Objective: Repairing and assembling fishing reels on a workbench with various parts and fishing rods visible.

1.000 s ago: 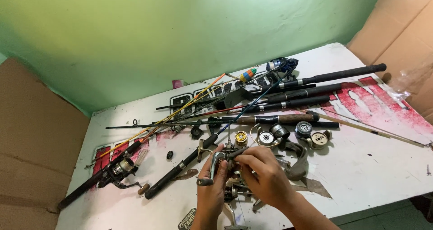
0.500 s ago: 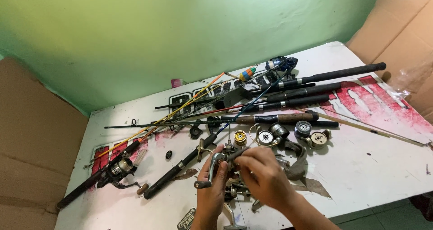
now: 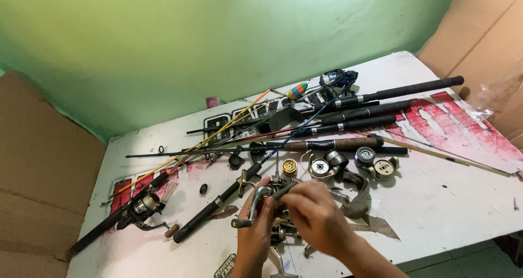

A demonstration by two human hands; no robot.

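From my head camera, I hold a grey spinning reel [image 3: 268,199] just above the near edge of the white bench [image 3: 457,201]. My left hand [image 3: 256,237] grips it from below, fingers closed around its body, its handle arm sticking out to the left. My right hand [image 3: 313,212] pinches a thin dark tool [image 3: 284,189] whose tip meets the reel's top. Just beyond the reel lie a gold spool [image 3: 289,167] and loose reel parts [image 3: 348,163]. Farther back sits a heap of fishing rods [image 3: 348,117]. Left of the reel lies a black rod with a mounted reel [image 3: 139,208].
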